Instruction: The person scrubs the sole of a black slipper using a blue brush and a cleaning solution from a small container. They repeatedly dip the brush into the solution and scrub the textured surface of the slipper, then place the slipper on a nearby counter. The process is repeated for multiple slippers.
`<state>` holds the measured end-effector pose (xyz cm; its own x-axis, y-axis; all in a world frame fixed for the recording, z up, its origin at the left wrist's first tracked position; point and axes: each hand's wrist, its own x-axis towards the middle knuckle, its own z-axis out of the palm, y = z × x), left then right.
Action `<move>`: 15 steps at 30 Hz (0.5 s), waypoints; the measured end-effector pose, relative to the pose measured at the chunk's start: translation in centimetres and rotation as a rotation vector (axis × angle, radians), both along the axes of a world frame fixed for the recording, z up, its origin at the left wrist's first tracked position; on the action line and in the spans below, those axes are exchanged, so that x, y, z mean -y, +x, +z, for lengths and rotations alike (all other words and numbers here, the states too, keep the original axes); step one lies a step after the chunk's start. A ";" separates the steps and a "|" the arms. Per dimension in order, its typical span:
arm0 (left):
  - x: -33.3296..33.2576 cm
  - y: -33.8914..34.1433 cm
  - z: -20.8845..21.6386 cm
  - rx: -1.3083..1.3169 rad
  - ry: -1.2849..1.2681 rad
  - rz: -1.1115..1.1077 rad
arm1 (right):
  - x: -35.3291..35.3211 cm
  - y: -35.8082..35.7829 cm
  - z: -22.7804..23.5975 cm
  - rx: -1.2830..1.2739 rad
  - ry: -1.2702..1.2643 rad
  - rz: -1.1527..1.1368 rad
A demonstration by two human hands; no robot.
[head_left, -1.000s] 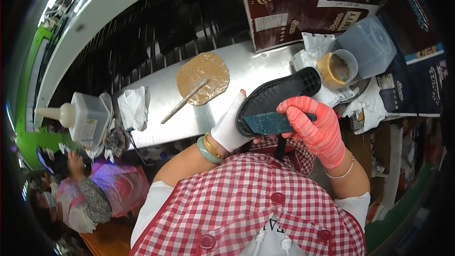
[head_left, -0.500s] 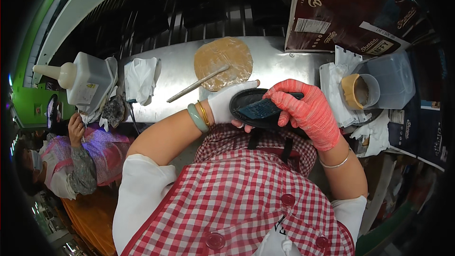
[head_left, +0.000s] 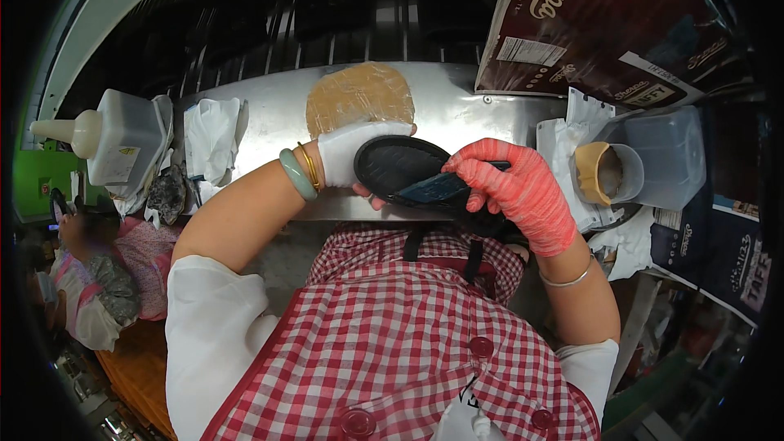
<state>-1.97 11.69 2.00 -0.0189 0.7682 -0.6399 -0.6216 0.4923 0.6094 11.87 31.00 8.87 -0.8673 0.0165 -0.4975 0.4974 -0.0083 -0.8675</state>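
My left hand point(head_left: 346, 157), in a white glove with bare fingertips, grips a black shoe sole point(head_left: 400, 158) at its left edge, fingers under it. The sole is tilted, so its hollow, rimmed face shows. My right hand point(head_left: 516, 193), in a red-pink knitted glove, pinches a dark blue brush point(head_left: 433, 187) by its handle. The brush's flat head lies across the lower part of the sole's face. Its bristle side is hard to make out. The sole's right end is partly hidden behind my right hand. Just beyond my left hand sits a brown, film-wrapped disc point(head_left: 359, 98) on the metal bench point(head_left: 457, 106).
At left stand a white squeeze bottle point(head_left: 122, 143) and folded white cloth point(head_left: 211, 139). A plastic cup with a tan rim point(head_left: 594, 173) and a clear tub point(head_left: 670, 155) are at right. A maroon box point(head_left: 604, 24) rises behind. Another person's sleeve point(head_left: 110, 286) shows far left.
Both hands and the sole have shifted left in the picture, as has the bench. The sole is tilted more toward me, and the brush head has turned. The grey stick by the disc no longer shows.
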 end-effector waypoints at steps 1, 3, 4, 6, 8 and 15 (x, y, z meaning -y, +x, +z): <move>-0.1 -0.3 -0.1 -0.005 0.005 -0.024 | -0.1 -0.1 0.1 0.003 0.012 0.004; -0.1 -0.9 -0.5 0.015 0.019 -0.083 | -0.4 -0.2 0.3 0.007 0.036 0.013; -0.2 -1.3 -0.7 0.040 0.027 -0.116 | -0.6 -0.2 0.3 0.006 0.049 0.024; -0.5 -1.2 -0.7 0.028 0.000 -0.134 | -1.0 -0.3 0.2 0.005 0.071 0.044; -1.0 -0.7 0.4 -0.043 -0.071 -0.102 | -1.6 -0.3 0.5 0.027 0.121 0.065; -0.9 -1.0 0.2 0.007 -0.037 -0.134 | -3.9 2.9 0.0 0.092 0.177 0.001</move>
